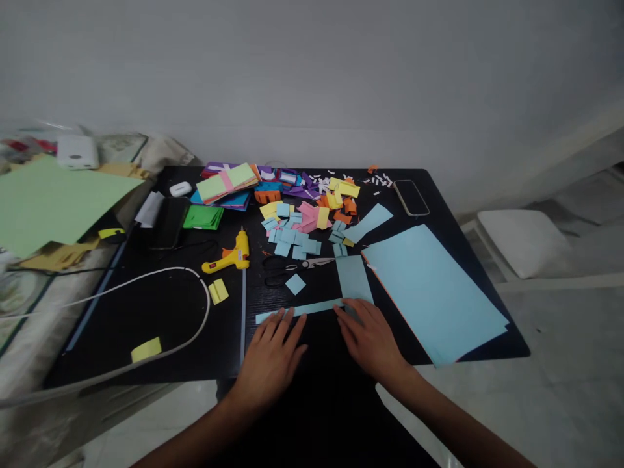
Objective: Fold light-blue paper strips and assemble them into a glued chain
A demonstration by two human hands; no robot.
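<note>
A narrow light-blue paper strip (319,307) lies across the black table in front of me. My left hand (273,348) rests flat with fingers spread, its fingertips on the strip's left part. At the strip's right end, my right hand (368,335) presses with its fingers stretched out. Under and beyond the right hand is a wider light-blue paper piece (353,276), partly covered. Just past the strip lie scissors (312,263) with dark handles, and a small light-blue paper square (295,284).
Large light-blue sheets (433,292) cover the table's right side. A yellow glue gun (236,253), a white cable (205,292) and green paper pieces (202,217) are at left. Cut paper pieces (295,237) are heaped at the middle back. A phone (411,198) lies back right.
</note>
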